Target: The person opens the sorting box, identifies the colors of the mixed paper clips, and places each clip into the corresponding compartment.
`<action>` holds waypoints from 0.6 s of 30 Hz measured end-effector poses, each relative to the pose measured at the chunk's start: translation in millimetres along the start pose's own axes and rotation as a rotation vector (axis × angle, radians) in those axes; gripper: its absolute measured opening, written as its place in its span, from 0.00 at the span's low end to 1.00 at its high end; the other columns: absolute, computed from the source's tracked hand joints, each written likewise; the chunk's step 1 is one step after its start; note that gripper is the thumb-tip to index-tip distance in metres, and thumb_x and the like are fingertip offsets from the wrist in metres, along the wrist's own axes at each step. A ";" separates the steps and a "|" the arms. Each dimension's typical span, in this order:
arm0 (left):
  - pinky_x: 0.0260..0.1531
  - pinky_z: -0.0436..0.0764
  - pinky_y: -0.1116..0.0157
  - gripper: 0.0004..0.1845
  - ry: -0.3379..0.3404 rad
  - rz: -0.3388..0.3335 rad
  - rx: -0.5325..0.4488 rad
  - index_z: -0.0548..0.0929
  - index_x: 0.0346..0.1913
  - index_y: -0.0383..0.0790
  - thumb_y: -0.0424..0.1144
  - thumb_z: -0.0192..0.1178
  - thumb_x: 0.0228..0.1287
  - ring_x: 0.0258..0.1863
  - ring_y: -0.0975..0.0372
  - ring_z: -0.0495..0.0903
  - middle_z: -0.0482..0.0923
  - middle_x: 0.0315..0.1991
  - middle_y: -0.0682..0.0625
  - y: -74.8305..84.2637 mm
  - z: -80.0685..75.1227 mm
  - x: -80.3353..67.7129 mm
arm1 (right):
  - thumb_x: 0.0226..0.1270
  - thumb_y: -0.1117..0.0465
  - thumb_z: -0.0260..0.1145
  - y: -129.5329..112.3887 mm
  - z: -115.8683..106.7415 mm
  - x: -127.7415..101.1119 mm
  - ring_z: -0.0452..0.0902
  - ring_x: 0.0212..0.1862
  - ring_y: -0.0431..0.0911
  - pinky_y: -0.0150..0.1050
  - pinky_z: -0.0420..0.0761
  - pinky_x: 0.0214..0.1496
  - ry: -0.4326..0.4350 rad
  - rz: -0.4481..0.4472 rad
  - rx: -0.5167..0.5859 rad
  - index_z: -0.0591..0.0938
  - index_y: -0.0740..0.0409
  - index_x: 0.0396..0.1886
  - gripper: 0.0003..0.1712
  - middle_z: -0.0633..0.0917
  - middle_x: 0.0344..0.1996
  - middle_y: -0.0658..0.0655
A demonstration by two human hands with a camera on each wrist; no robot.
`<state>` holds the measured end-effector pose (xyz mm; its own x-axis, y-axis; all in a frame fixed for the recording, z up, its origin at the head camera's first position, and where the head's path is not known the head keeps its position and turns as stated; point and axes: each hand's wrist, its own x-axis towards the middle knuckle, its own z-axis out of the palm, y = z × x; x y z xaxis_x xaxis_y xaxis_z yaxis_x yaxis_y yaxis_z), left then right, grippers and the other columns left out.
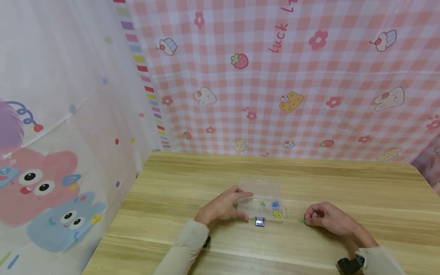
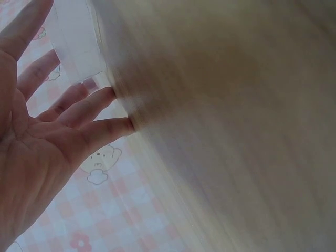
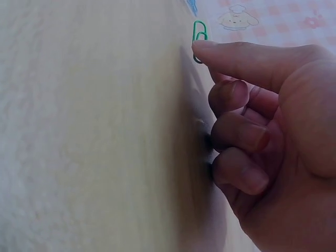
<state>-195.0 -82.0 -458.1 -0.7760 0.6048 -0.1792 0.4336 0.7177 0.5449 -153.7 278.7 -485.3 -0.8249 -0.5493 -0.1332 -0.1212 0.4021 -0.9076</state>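
Observation:
My right hand (image 1: 326,219) pinches a green paper clip (image 3: 200,31) between thumb and forefinger, low over the table to the right of a clear plastic box. Its other fingers are curled in towards the palm in the right wrist view. The box (image 1: 252,214) lies with its clear lid (image 1: 260,188) open towards the back. Its compartments hold a green paper clip (image 1: 262,203), blue paper clips (image 1: 275,204) and yellow paper clips (image 1: 277,214). At the box's left side, my left hand (image 1: 225,204) spreads its fairly straight fingers and thumb, with fingertips at the box.
A small shiny, dark-edged piece (image 1: 259,221) sits at the box's front edge. The wooden table (image 1: 178,177) runs back to a pink checked cloth (image 1: 220,80). A white printed cloth (image 1: 86,160) hangs at the left.

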 end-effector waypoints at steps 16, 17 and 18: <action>0.62 0.72 0.62 0.40 0.003 -0.002 -0.013 0.70 0.72 0.57 0.52 0.73 0.55 0.59 0.62 0.71 0.69 0.61 0.54 -1.2 0.5 0.1 | 0.70 0.68 0.62 -9.7 -2.5 9.4 0.71 0.31 0.35 0.30 0.75 0.33 0.051 0.026 -0.071 0.83 0.63 0.37 0.04 0.80 0.30 0.53; 0.62 0.72 0.62 0.40 0.003 -0.003 -0.014 0.70 0.72 0.57 0.52 0.73 0.55 0.59 0.62 0.71 0.69 0.61 0.54 -1.4 0.6 0.2 | 0.70 0.67 0.62 -11.2 -2.2 10.9 0.71 0.31 0.36 0.31 0.75 0.33 0.059 0.026 -0.082 0.83 0.62 0.37 0.04 0.80 0.30 0.53; 0.62 0.72 0.62 0.40 0.004 -0.004 -0.015 0.70 0.72 0.57 0.52 0.73 0.55 0.59 0.62 0.71 0.69 0.61 0.54 -1.6 0.7 0.2 | 0.70 0.67 0.62 -12.9 -1.8 12.4 0.71 0.31 0.36 0.31 0.74 0.33 0.067 0.032 -0.092 0.83 0.62 0.37 0.04 0.80 0.29 0.52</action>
<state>-195.6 -82.9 -459.6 -0.7794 0.6007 -0.1780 0.4237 0.7146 0.5567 -163.3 268.0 -474.5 -0.8638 -0.4864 -0.1315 -0.1423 0.4858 -0.8624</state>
